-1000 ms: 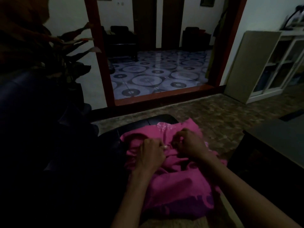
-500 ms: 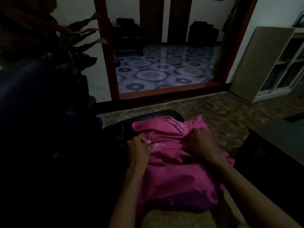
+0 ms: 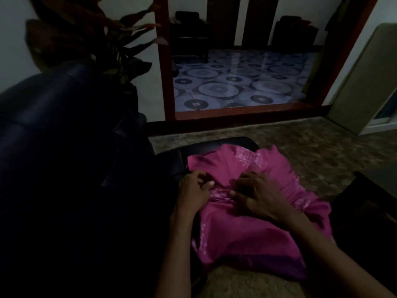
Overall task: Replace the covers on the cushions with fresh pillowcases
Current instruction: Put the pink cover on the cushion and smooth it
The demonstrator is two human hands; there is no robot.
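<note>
Head view, near to far. At 6 o'clock a tan cushion (image 3: 247,282) lies on the person's lap, its near part still bare; the pink pillowcase (image 3: 242,239) covers its far part and bunches toward 12 o'clock over a dark seat (image 3: 214,145). The left hand (image 3: 193,193) rests at the pillowcase's left edge, fingers curled and seemingly pinching a fold, though dim light leaves the grip uncertain. The right hand (image 3: 257,195) lies just beside it, fingers spread and pressed flat on the gathered cloth. The fabric appears thin, light and limp, with paler shiny patches that may be slippery; it should crease and slide rather than hold a shape, whereas the cushion looks soft and compressible. The best hold is judged to be the hem of the opening, one hand at each side, drawing it toward 6 o'clock. Beyond, at 12 o'clock, a patterned tile floor (image 3: 236,82); at 10 o'clock, a leafy plant (image 3: 96,39).
</note>
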